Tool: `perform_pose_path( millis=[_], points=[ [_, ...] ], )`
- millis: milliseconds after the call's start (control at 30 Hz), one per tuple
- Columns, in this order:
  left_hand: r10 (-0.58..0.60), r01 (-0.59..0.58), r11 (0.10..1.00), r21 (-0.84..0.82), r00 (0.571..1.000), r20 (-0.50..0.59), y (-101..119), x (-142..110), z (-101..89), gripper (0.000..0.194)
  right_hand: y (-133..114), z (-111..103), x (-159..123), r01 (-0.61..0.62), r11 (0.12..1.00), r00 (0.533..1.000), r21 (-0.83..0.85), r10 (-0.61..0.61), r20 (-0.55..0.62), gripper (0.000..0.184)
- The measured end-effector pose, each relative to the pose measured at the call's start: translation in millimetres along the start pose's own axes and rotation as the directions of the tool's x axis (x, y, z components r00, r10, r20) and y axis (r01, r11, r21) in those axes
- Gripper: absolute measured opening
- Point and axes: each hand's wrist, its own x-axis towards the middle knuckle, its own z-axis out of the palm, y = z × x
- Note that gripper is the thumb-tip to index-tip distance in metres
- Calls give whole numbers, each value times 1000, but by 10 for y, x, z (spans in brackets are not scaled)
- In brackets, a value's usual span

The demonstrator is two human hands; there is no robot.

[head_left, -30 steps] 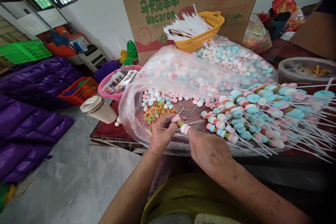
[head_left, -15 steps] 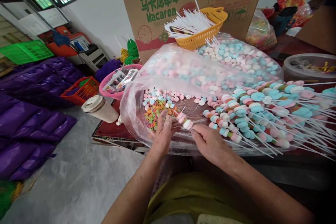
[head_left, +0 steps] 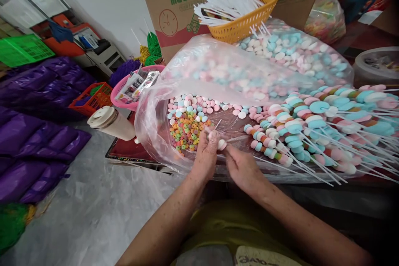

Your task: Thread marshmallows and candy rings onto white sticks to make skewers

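My right hand (head_left: 245,169) is closed on the lower part of a candy skewer (head_left: 222,144), just below its pink and white candies. Thumb and fingers of my left hand (head_left: 206,154) are closed round the upper candies, hiding part of them. A bare white stick tip pokes out above the left fingers. Right by that hand lies a pile of colourful ring-shaped gummies (head_left: 187,133). Pink, white and blue candy discs (head_left: 209,104) are scattered behind it on clear plastic. Threaded candy skewers (head_left: 314,126) are heaped to the right of my right hand.
A clear plastic bag (head_left: 187,62) of candy discs spreads across the table. Behind it are a yellow basket (head_left: 240,25) of white sticks and a cardboard box (head_left: 174,45). At left stand a lidded cup (head_left: 116,126) and a pink basket (head_left: 124,102); purple packs (head_left: 34,153) lie beyond.
My left hand has moved from the gummy pile onto the skewer's upper candies and closed round them. The right hand still holds the skewer. The view has shifted slightly.
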Motion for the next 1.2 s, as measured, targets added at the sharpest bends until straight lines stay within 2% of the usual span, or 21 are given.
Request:
perform_pose_path(
  millis=[33,67,100,133,200,233,267,300,433,500,533,600,633,667,700,767,867,1033,1200],
  points=[
    [46,-53,981,189,998,43,60,112,-47,31,21,-92,25,-10,1000,1000,-20,10,-19,23],
    [113,-120,907,404,993,40,118,233,-92,31,44,-182,39,-19,998,1000,-58,17,-26,25],
    [176,-165,757,633,983,46,164,355,-131,26,68,-260,42,-22,994,1000,-104,21,-18,26],
    [167,-183,563,806,980,106,193,467,-161,19,94,-316,35,-21,989,1000,-145,21,-2,27],
    [109,-200,211,957,978,180,201,631,-200,14,141,-355,-2,-12,983,999,-182,18,30,28],
    [71,-205,106,973,978,198,188,678,-215,16,161,-341,-24,-10,983,999,-184,17,36,28],
    [53,-211,56,976,977,208,171,704,-230,18,178,-314,-42,-8,983,999,-183,15,35,28],
    [53,-221,48,974,974,219,155,715,-250,20,190,-281,-55,-6,983,999,-183,12,34,28],
    [75,-284,95,954,958,277,135,700,-369,19,199,-204,-55,9,984,995,-176,9,102,26],
    [96,-292,169,942,956,279,138,675,-437,16,186,-212,-46,8,984,993,-178,12,114,26],
    [113,-286,264,921,957,265,140,650,-470,14,177,-221,-44,6,982,994,-187,15,108,26],
    [116,-239,578,780,970,212,146,565,-532,11,152,-235,-49,1,977,995,-212,20,95,26],
    [80,-185,747,638,978,191,150,507,-560,14,135,-236,-53,5,975,995,-221,17,97,26],
    [29,-113,880,461,982,187,155,442,-584,19,114,-233,-59,15,973,995,-230,8,102,25],
    [-23,-34,959,281,980,198,161,377,-603,22,89,-227,-64,30,970,994,-240,-3,111,25],
    [-87,87,996,13,970,226,179,264,-628,27,33,-214,-78,56,963,992,-264,-23,128,23],
    [-120,157,977,-148,965,233,217,181,-636,29,-43,-224,-105,92,950,987,-297,-49,151,21],
    [-124,185,959,-216,955,269,276,184,-613,28,-120,-325,-146,101,933,989,-345,-56,137,24],
    [-137,205,958,-200,942,305,260,167,-603,26,-172,-339,-168,89,907,973,-411,9,231,19]
  ],
)
